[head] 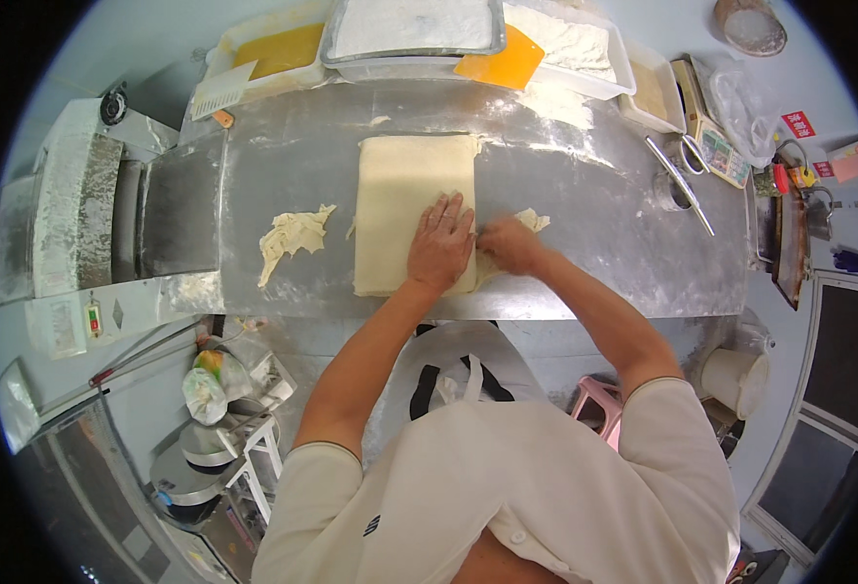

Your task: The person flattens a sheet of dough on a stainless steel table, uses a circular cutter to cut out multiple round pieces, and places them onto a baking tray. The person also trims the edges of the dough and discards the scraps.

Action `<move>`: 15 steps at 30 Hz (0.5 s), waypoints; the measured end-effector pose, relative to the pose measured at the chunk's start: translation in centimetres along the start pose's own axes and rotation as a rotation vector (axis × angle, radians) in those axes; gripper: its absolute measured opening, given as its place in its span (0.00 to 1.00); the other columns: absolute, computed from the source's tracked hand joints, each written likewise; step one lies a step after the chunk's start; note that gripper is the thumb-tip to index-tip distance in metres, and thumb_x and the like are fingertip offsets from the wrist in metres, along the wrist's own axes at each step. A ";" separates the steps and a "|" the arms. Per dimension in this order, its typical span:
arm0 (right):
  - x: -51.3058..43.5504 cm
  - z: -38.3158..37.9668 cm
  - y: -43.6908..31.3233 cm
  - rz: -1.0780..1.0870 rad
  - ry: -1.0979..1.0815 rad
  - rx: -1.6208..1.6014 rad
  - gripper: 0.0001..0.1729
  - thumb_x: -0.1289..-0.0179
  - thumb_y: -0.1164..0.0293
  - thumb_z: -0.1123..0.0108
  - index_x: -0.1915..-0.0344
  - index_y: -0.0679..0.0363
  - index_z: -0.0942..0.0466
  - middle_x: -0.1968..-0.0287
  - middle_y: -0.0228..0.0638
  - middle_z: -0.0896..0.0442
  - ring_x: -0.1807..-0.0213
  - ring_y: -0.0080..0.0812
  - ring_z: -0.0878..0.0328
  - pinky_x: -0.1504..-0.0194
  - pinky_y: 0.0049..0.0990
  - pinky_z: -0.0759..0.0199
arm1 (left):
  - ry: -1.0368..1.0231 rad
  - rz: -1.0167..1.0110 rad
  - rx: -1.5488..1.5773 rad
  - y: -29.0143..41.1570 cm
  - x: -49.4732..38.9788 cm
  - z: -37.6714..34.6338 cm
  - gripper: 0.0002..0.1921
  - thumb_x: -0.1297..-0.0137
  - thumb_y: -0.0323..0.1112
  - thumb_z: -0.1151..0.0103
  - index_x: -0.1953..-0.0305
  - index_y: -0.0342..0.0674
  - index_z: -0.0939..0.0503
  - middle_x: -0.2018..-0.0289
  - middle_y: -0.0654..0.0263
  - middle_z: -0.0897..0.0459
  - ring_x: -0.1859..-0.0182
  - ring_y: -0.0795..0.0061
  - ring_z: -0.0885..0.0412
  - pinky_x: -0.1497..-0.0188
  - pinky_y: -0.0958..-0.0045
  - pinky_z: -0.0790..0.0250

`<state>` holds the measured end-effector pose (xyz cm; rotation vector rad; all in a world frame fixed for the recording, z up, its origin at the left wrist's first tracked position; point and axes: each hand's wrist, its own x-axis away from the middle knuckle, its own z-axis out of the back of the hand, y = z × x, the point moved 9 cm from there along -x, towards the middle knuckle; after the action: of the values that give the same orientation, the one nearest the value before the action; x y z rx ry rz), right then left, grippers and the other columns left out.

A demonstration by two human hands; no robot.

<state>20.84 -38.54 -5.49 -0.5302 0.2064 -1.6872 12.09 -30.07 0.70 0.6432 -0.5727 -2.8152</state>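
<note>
A thick rectangular slab of pale dough [399, 197] lies on the floured metal worktable [589, 219]. My left hand [441, 244] rests flat on its right part, fingers pointing away from me. At the slab's right edge is my right hand [509, 244], blurred and with curled fingers, by a thin strip of dough [488, 269] that hangs off that edge. Whether its fingers grip the strip is unclear. Just beyond this hand lies a small dough scrap [532, 219]. A larger torn scrap of dough [294, 235] sits to the left of the slab.
A dough sheeter [78, 212] adjoins the table's left end. Along the back stand a floured tray [414, 29], an orange plastic scraper [505, 62] and a tub of flour [567, 40]. At right lie a metal rod [680, 186] and scissors [694, 155]; a pink stool [597, 409] stands below.
</note>
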 end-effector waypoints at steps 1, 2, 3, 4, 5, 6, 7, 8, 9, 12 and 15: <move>0.8 -0.1 -1.2 0.072 0.000 0.009 0.07 0.41 0.71 0.37 0.62 0.53 0.14 0.56 0.41 0.16 0.48 0.48 0.19 0.47 0.44 0.24 | 0.000 0.000 -0.008 0.0 0.1 0.0 0.20 0.28 0.39 0.39 0.39 0.41 0.19 0.29 0.52 0.25 0.26 0.49 0.30 0.24 0.48 0.39; 1.9 -0.5 -2.4 0.118 -0.027 0.046 0.08 0.41 0.72 0.37 0.62 0.52 0.13 0.55 0.41 0.16 0.48 0.48 0.19 0.46 0.44 0.25 | 0.008 0.004 0.000 0.0 0.1 0.0 0.20 0.29 0.39 0.39 0.39 0.40 0.18 0.29 0.52 0.25 0.26 0.49 0.30 0.24 0.48 0.39; 2.9 -0.9 -3.6 0.181 -0.064 0.086 0.09 0.42 0.72 0.37 0.62 0.51 0.13 0.53 0.40 0.16 0.47 0.47 0.20 0.44 0.43 0.25 | 0.014 0.005 0.005 0.0 0.0 0.0 0.20 0.29 0.39 0.39 0.39 0.40 0.18 0.29 0.52 0.25 0.26 0.49 0.30 0.24 0.48 0.39; 3.8 -0.9 -3.9 0.170 -0.114 0.092 0.13 0.43 0.74 0.37 0.57 0.53 0.13 0.48 0.41 0.17 0.43 0.45 0.21 0.39 0.42 0.28 | 0.022 0.005 0.010 -0.1 0.0 0.0 0.20 0.29 0.39 0.39 0.40 0.40 0.18 0.29 0.52 0.24 0.26 0.49 0.30 0.24 0.48 0.38; 4.1 0.0 -4.2 0.160 -0.052 0.090 0.14 0.44 0.72 0.35 0.56 0.55 0.13 0.48 0.41 0.17 0.43 0.46 0.21 0.38 0.42 0.29 | 0.027 0.002 0.009 0.0 0.0 0.1 0.20 0.29 0.39 0.38 0.40 0.40 0.18 0.29 0.52 0.24 0.26 0.49 0.30 0.24 0.48 0.38; 4.5 1.0 -4.9 0.180 0.026 0.087 0.15 0.44 0.70 0.33 0.55 0.57 0.14 0.47 0.41 0.17 0.42 0.46 0.21 0.38 0.42 0.29 | 0.029 -0.001 0.008 0.0 0.0 0.1 0.20 0.30 0.39 0.38 0.40 0.41 0.18 0.29 0.52 0.24 0.26 0.49 0.30 0.24 0.48 0.38; 4.9 1.5 -5.3 0.157 0.061 0.107 0.17 0.44 0.68 0.31 0.54 0.59 0.15 0.47 0.42 0.17 0.42 0.46 0.21 0.37 0.42 0.30 | 0.030 0.002 0.007 0.0 0.0 0.1 0.20 0.30 0.40 0.38 0.40 0.41 0.18 0.30 0.53 0.24 0.25 0.49 0.30 0.24 0.48 0.38; 5.3 2.4 -5.9 0.141 0.138 0.042 0.20 0.45 0.65 0.28 0.53 0.60 0.15 0.47 0.43 0.17 0.41 0.47 0.21 0.36 0.42 0.30 | 0.031 -0.002 0.013 0.0 0.1 0.1 0.20 0.30 0.39 0.38 0.40 0.41 0.18 0.30 0.52 0.24 0.25 0.49 0.30 0.24 0.49 0.38; 5.6 2.7 -6.1 0.086 0.174 0.003 0.23 0.46 0.62 0.26 0.53 0.62 0.16 0.47 0.44 0.17 0.41 0.48 0.21 0.36 0.42 0.30 | 0.033 -0.001 0.015 0.0 0.1 0.1 0.20 0.30 0.39 0.38 0.40 0.41 0.18 0.30 0.52 0.24 0.25 0.49 0.30 0.24 0.49 0.38; 5.2 2.1 -6.7 -0.087 0.233 -0.038 0.30 0.51 0.55 0.20 0.54 0.63 0.17 0.49 0.46 0.17 0.42 0.51 0.21 0.37 0.44 0.30 | 0.019 0.009 0.017 -0.1 0.3 -0.1 0.19 0.29 0.39 0.38 0.39 0.41 0.18 0.29 0.53 0.24 0.25 0.49 0.31 0.23 0.50 0.40; 4.4 0.4 -6.9 -0.206 0.308 0.021 0.23 0.52 0.58 0.20 0.63 0.60 0.20 0.57 0.47 0.18 0.49 0.53 0.21 0.44 0.46 0.29 | 0.040 0.037 0.017 -0.2 0.5 0.1 0.19 0.28 0.39 0.38 0.39 0.42 0.18 0.29 0.53 0.25 0.25 0.49 0.31 0.22 0.50 0.40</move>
<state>14.47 -41.41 -1.22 -0.2795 0.3663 -1.9675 11.53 -30.03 0.53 0.6835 -0.5957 -2.7595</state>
